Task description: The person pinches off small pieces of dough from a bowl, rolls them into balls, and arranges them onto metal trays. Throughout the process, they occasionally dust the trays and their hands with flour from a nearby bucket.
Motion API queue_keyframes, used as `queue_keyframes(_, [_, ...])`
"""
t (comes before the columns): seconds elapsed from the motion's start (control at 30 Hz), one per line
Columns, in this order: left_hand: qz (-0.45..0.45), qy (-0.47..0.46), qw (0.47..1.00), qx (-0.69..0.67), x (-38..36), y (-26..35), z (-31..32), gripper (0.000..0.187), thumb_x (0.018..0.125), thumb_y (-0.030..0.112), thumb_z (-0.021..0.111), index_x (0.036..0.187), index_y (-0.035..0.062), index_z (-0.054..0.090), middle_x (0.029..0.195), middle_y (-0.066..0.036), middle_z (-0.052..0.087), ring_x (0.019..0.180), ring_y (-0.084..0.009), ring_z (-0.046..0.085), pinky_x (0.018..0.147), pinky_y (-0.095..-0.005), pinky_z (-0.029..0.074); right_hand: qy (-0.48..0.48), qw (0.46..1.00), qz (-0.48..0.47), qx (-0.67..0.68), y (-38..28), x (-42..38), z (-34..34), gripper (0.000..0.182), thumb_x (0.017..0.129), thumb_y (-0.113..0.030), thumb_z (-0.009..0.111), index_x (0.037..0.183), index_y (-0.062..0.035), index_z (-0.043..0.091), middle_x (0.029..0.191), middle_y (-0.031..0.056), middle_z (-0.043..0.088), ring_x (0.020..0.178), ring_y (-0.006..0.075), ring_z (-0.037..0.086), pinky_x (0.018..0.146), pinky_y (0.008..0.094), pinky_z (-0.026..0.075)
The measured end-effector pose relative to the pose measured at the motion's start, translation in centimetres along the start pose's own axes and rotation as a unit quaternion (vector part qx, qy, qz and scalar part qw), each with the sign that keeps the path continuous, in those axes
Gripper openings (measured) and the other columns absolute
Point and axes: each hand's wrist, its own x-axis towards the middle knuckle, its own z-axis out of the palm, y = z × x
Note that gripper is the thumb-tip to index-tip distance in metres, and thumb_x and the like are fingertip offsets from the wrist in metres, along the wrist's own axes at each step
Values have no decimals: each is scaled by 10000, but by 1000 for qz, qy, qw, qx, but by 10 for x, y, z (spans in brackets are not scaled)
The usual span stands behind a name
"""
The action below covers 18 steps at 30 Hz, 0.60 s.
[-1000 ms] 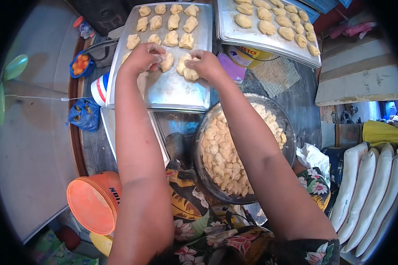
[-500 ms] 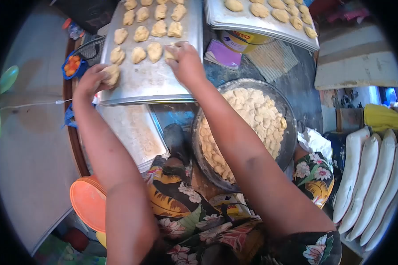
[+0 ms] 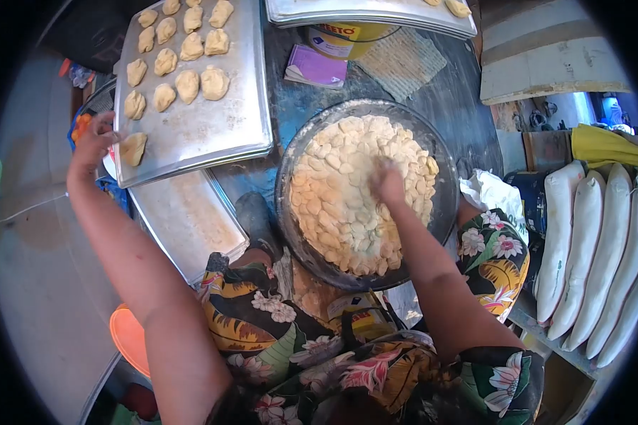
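Observation:
A metal tray (image 3: 205,134) at the upper left bears rows of pale dough pieces. My left hand (image 3: 97,144) is at the tray's left edge, fingers apart and holding nothing, beside the lowest dough piece (image 3: 133,149). A large round dark basin (image 3: 443,191) stands in the middle, full of small floured dough lumps (image 3: 326,205). Over the lumps, right of the basin's centre, is my right hand (image 3: 388,182). Motion smears its fingers, so I cannot make out whether they hold anything.
Another stack of trays (image 3: 376,15) is at the top. A purple booklet (image 3: 316,66) and a yellow bucket (image 3: 351,41) lie behind the basin. More trays (image 3: 188,223) sit low on the left. Long white wrapped rolls (image 3: 588,248) stand at right, an orange lid (image 3: 129,340) at lower left.
My right hand has moved from the tray down to the basin. My left hand has let go of a dough piece, now on the tray. The whole view has shifted.

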Motion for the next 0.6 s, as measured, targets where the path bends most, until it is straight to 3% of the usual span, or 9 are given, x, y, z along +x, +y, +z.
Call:
queue_keyframes(0.07, [57, 50, 997, 27, -11, 33, 0, 530, 676, 166, 650, 1183, 84, 518, 977, -44, 499, 840, -137, 481, 702, -277, 392, -90, 989, -80, -85, -6, -40, 27, 467, 781, -223, 561, 1211, -63, 476, 1326, 208, 369, 1249, 348, 319, 1042, 518, 193])
queue_keyframes(0.1, [77, 51, 995, 37, -4, 31, -3, 565, 709, 250, 644, 1234, 126, 476, 1171, -91, 485, 940, -158, 460, 772, -286, 358, -104, 984, -115, -91, -9, -54, 35, 456, 791, -205, 536, 1229, -100, 471, 1363, 196, 317, 1292, 332, 250, 1046, 556, 124])
queue_keyframes(0.23, [107, 30, 994, 10, -10, 72, 8, 589, 717, 284, 638, 1255, 126, 458, 1180, -108, 483, 1018, -189, 448, 838, -312, 343, -83, 982, -122, -121, -29, -80, 28, 447, 792, -179, 526, 1231, -115, 469, 1362, 188, 323, 1287, 323, 269, 1048, 541, 148])
queue_keyframes(0.3, [136, 13, 990, 36, -14, 89, 19, 588, 723, 297, 629, 1257, 122, 455, 1183, -120, 480, 1051, -194, 449, 869, -320, 338, -283, 918, -275, -49, -39, -91, 31, 428, 771, -212, 525, 1189, -120, 501, 1333, 131, 385, 1297, 286, 264, 1042, 560, 153])
queue_keyframes(0.4, [127, -22, 991, 42, -7, 102, 27, 594, 723, 311, 629, 1259, 123, 453, 1169, -113, 486, 1060, -193, 451, 880, -321, 338, -221, 910, -341, -82, -43, -134, 61, 390, 768, -211, 525, 1145, -113, 531, 1279, 111, 438, 1273, 289, 300, 1041, 557, 166])
queue_keyframes(0.47, [139, -14, 990, 32, -7, 107, 32, 593, 719, 302, 644, 1250, 112, 461, 1156, -108, 493, 1037, -189, 456, 865, -313, 347, -209, 895, -392, -46, -46, -147, 73, 410, 755, -96, 517, 1165, -123, 517, 1256, 113, 447, 1174, 329, 395, 1001, 486, 273])
queue_keyframes(0.5, [146, -9, 989, 24, -7, 109, 34, 592, 715, 293, 659, 1241, 101, 469, 1143, -102, 501, 1014, -186, 461, 850, -305, 357, -207, 895, -392, -45, -49, -147, 79, 410, 755, -96, 517, 1165, -123, 517, 1256, 113, 447, 1174, 329, 395, 1001, 486, 273])
queue_keyframes(0.57, [147, -18, 989, 26, -6, 111, 37, 594, 714, 294, 661, 1243, 103, 468, 1147, -97, 498, 1008, -182, 463, 843, -301, 359, -418, 884, -208, -10, -52, -150, 90, 370, 779, -79, 514, 1149, -93, 519, 1196, 146, 485, 1128, 321, 439, 959, 408, 330])
queue_keyframes(0.6, [149, -26, 988, 28, -5, 112, 38, 597, 714, 296, 663, 1244, 104, 467, 1151, -92, 496, 1001, -178, 465, 835, -297, 360, -417, 885, -207, -9, -54, -148, 88, 370, 779, -79, 514, 1149, -93, 519, 1196, 146, 485, 1128, 321, 439, 959, 408, 330])
